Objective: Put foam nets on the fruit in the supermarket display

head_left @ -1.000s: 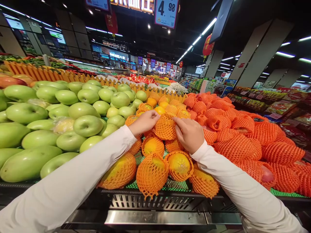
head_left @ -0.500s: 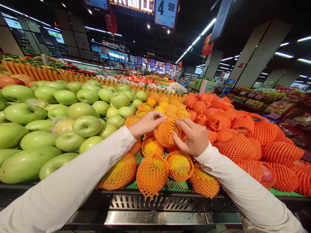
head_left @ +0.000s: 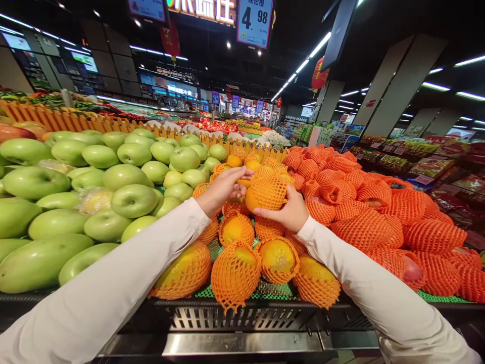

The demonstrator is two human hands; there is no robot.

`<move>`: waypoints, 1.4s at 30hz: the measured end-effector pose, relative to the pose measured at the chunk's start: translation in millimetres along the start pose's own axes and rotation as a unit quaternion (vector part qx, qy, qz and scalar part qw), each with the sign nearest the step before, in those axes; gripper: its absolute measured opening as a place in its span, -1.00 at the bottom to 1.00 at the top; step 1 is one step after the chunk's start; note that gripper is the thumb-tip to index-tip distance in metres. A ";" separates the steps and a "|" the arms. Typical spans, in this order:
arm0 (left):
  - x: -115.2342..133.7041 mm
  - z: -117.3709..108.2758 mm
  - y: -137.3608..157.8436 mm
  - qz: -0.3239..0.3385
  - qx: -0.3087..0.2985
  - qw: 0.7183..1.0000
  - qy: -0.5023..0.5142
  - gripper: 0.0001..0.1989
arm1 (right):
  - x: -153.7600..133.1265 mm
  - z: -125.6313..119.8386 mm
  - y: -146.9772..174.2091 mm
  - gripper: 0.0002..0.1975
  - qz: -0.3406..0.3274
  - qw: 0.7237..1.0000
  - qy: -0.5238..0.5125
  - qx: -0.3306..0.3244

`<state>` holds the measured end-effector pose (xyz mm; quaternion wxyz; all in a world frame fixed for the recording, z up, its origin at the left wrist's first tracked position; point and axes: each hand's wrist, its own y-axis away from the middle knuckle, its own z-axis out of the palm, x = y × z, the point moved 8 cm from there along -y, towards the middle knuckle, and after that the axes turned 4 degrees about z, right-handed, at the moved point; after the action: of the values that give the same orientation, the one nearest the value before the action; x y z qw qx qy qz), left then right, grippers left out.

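Note:
My right hand [head_left: 290, 208] is wrapped around the right side of an orange [head_left: 267, 193] in an orange foam net sleeve. The fruit is lifted over the pile, and its bare skin shows at the lower left. Just left of it, my left hand [head_left: 223, 190] has its fingers partly bent and apart, with nothing in them. Below both hands lie more netted oranges, among them a sleeved orange [head_left: 235, 275] at the front edge and an orange with its bare end up [head_left: 278, 255].
Green apple-like fruits [head_left: 132, 199] fill the left side. Fruits in red foam nets [head_left: 364, 217] are heaped on the right. A black slotted tray edge [head_left: 242, 316] runs along the front, and a low orange fence [head_left: 76, 119] stands behind. Price signs [head_left: 254, 23] hang overhead.
My right hand has closed around the netted orange, which has turned and risen slightly, baring some skin. My left hand has come off its top to the left side. The view has shifted slightly.

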<state>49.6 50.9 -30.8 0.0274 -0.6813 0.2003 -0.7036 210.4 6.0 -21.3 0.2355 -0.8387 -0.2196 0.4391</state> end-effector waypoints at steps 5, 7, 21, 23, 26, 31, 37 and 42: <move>12.8 23.7 14.5 0.026 -0.116 0.993 -0.020 -0.48 | 12.7 0.9 -0.2 -0.15 0.083 0.957 -0.274 0.048; 14.4 31.8 18.6 0.036 -0.153 0.986 -0.052 -0.41 | 14.3 2.0 1.9 -0.14 0.106 0.943 -0.313 0.046; 5.6 15.7 3.9 0.038 -0.081 0.995 -0.050 -0.61 | 20.4 10.0 3.5 -0.32 0.035 0.990 -0.132 -0.015; 10.2 20.6 5.7 0.067 -0.109 0.989 -0.071 -0.62 | 16.4 -2.6 2.1 -0.21 0.014 0.999 -0.035 0.035; 17.0 25.3 8.6 0.107 -0.132 0.979 -0.109 -0.63 | 5.6 -14.6 2.5 -0.08 -0.010 0.996 0.047 0.074; 21.1 25.9 10.6 0.127 -0.108 0.978 -0.125 -0.59 | -7.3 -11.2 10.0 -0.12 -0.069 0.987 0.122 0.080; 5.2 21.6 4.7 0.078 -0.084 0.987 -0.115 -0.59 | -1.0 3.7 9.6 -0.24 -0.096 0.978 0.183 0.018; 2.7 21.6 5.1 0.078 -0.094 0.984 -0.130 -0.47 | -3.5 -13.4 6.7 -0.07 -0.082 0.972 0.198 0.099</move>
<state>69.2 40.0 -30.1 0.0439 -0.7485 0.3130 -0.5829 220.9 -4.1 -16.2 0.3917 -0.8605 -0.1918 0.2633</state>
